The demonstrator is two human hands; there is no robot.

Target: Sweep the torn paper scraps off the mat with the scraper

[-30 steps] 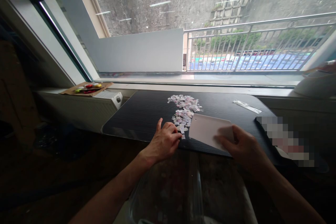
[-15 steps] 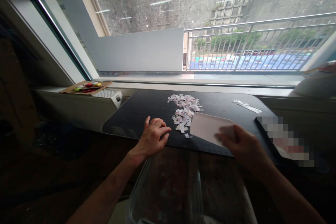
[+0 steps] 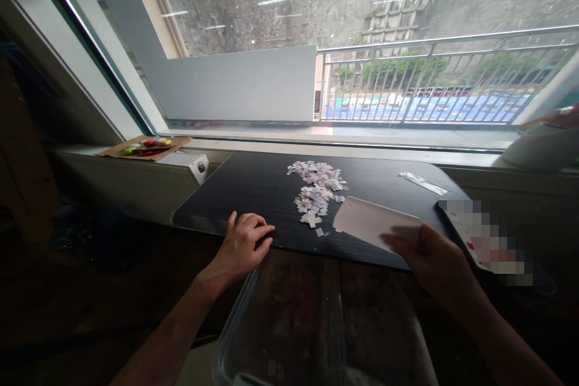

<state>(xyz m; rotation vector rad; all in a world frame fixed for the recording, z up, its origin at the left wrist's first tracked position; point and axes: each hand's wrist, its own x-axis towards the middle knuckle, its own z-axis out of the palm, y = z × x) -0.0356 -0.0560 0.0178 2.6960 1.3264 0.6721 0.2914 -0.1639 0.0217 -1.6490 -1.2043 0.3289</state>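
A heap of small white paper pieces (image 3: 315, 193) lies on the dark wood-grain table (image 3: 253, 187), with a few stray bits toward the front edge. My right hand (image 3: 427, 247) grips the right end of a thin pale flat card (image 3: 373, 220), fingers over its top. The card's far end is close to the right side of the heap, and a small hole shows near one corner. At the table's front edge, left of the heap, my left hand (image 3: 244, 241) holds nothing; its fingers are bent but apart.
Below the table edge stands a clear plastic bin (image 3: 230, 325) with some paper bits inside. A clear plastic strip (image 3: 423, 183) lies at the table's right. Beyond it is a blurred-out dark tray (image 3: 456, 235). A radiator (image 3: 181, 175) and cardboard (image 3: 117, 148) are at left.
Both hands have moved apart: the left shifted left and slightly down, the right drew the card to the right, away from the heap.
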